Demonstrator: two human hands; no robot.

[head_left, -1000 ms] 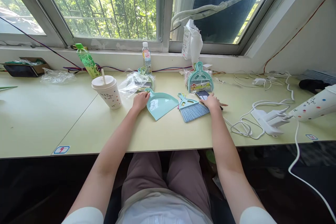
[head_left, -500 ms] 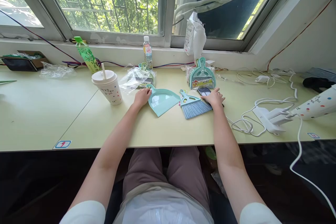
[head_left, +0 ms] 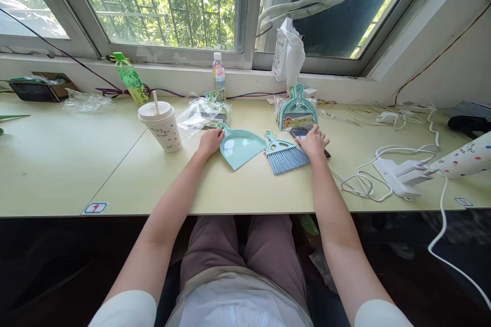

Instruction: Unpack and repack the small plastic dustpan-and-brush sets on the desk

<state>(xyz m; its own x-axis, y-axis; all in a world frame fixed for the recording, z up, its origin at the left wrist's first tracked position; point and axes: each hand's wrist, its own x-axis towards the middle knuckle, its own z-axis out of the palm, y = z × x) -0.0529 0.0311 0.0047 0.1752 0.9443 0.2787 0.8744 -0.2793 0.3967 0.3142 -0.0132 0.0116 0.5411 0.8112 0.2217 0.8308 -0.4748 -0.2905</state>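
A pale yellow-green surface carries a flat dustpan, a small brush just right of it, and a partly hidden phone. Behind stands a packaged dustpan set. Leftward stands a lidded cup; rightward lies a power strip. 2 labels mark the front edge.

Dustpan: smooth plastic, glossy highlights. From it, three o'clock: brush, smooth plastic handle, rough bristles. Ten o'clock: clear plastic film, shiny, crinkled. Nine o'clock: cup, smooth, matt. Six o'clock: trousers, matt cloth. Tabletop smooth, faint sheen.
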